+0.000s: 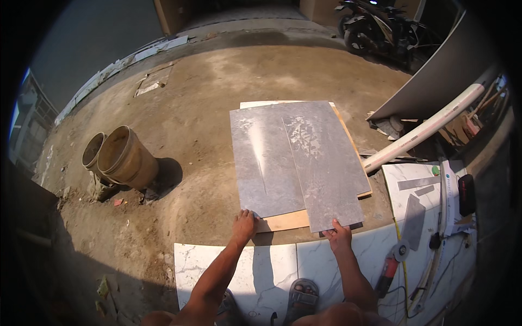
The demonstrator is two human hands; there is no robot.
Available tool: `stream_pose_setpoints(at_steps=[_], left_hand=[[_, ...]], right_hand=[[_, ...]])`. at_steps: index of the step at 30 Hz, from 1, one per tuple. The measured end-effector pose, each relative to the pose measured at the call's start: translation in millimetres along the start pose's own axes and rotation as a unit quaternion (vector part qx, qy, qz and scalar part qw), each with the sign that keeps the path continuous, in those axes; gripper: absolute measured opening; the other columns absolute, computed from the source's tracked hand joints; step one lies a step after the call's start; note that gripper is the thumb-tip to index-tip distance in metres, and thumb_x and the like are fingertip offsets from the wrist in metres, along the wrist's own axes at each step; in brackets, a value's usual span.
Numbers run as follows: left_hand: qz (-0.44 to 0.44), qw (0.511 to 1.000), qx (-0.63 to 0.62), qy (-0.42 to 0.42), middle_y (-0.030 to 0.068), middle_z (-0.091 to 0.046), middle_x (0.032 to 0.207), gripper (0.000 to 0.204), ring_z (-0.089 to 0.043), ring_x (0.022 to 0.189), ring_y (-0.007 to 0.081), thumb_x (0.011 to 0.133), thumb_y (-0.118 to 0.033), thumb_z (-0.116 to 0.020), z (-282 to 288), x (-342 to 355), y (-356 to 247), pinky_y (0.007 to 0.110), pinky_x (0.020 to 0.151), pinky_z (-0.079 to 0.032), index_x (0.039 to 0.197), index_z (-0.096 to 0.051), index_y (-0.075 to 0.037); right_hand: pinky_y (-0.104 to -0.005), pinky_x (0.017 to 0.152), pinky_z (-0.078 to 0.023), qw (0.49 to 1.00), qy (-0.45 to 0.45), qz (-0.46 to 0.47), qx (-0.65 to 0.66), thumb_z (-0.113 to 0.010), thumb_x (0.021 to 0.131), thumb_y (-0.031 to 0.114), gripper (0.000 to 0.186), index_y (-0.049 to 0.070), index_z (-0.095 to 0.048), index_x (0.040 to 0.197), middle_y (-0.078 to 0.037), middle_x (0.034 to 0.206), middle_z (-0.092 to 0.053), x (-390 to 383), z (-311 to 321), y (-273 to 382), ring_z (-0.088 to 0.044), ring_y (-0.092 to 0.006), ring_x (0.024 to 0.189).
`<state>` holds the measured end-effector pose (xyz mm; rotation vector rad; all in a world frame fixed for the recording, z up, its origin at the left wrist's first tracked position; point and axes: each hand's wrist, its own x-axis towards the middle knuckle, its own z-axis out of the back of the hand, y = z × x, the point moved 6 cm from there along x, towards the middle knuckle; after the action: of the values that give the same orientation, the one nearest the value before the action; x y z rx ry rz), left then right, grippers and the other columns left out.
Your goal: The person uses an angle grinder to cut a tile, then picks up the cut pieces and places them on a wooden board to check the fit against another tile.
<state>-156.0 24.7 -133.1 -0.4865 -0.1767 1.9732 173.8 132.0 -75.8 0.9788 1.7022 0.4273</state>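
A: Where is the strip, relative to the fingers?

B: The grey strip (326,179) lies on the larger grey tile (250,185), toward its right side, and its near end juts past the tile's near edge. That end is at the right hand (339,236); the rest of the strip stretches away, beyond the fingertips

A: How far open are those fingers?

B: Hardly at all. The thumb presses on the upper face and the other fingers curl beneath the end, so they pinch the strip

A: And the left ones?

B: The left hand (244,224) is at the tile's near left corner, fingers bent and bunched together. They seem to touch the corner, but I can't tell whether they pinch it or only rest there

A: What lies under the tile?

B: A pale wooden board (285,221) shows below its near edge, between the hands. The whole stack is on bare ground (201,136), just beyond the white tiles (217,261) where the person's sandals (303,296) stand

A: Anything else close?

B: A red grinder (389,270) lies on the white tiles, right of the right hand and apart from it. Two buckets (136,165) stand well off to the left
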Motion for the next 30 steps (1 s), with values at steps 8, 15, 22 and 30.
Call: stream_pose_setpoints(at_steps=[8,15,22,30], left_hand=[[0.155,0.693,-0.693,0.122,0.0131,-0.062,0.108,0.062,-0.06,0.102,0.0286,0.093,-0.045,-0.054,-30,22,-112,0.04,0.087,-0.048,0.133,-0.042,0.002],[0.119,0.498,-0.842,0.171,0.0131,-0.043,0.135,0.051,-0.048,0.117,0.0277,0.097,-0.02,-0.052,-26,-7,-197,0.044,0.094,-0.046,0.14,-0.029,-0.007],[0.11,0.446,-0.873,0.167,0.0121,-0.041,0.137,0.052,-0.042,0.126,0.0275,0.095,-0.018,-0.053,-65,-15,-180,0.046,0.101,-0.042,0.14,-0.027,-0.007],[0.116,0.456,-0.868,0.159,0.0107,-0.046,0.131,0.054,-0.048,0.12,0.027,0.09,0.003,-0.052,-17,-62,-146,0.046,0.097,-0.046,0.136,-0.031,-0.015]], right_hand=[[-0.0427,0.074,-0.054,0.999,0.025,-0.005,-0.043,-0.056,0.089,0.007,0.047,0.008,-0.037,0.132,-0.012,0.119,-0.053,-137,77,2,-0.058,-0.0277,0.102],[-0.038,0.073,-0.052,0.946,-0.107,-0.029,-0.305,-0.06,0.09,0.02,0.041,-0.002,-0.046,0.122,-0.011,0.101,-0.059,-185,187,-12,-0.06,-0.0211,0.087],[-0.0358,0.085,-0.046,0.975,-0.094,0.017,-0.2,-0.063,0.085,0.014,0.054,-0.004,-0.041,0.131,-0.012,0.111,-0.057,-181,203,-41,-0.058,-0.0235,0.093],[-0.0371,0.077,-0.046,0.911,-0.025,0.096,-0.4,-0.054,0.09,0.014,0.021,-0.004,-0.061,0.097,-0.026,0.089,-0.057,-153,166,12,-0.058,-0.0393,0.087]])
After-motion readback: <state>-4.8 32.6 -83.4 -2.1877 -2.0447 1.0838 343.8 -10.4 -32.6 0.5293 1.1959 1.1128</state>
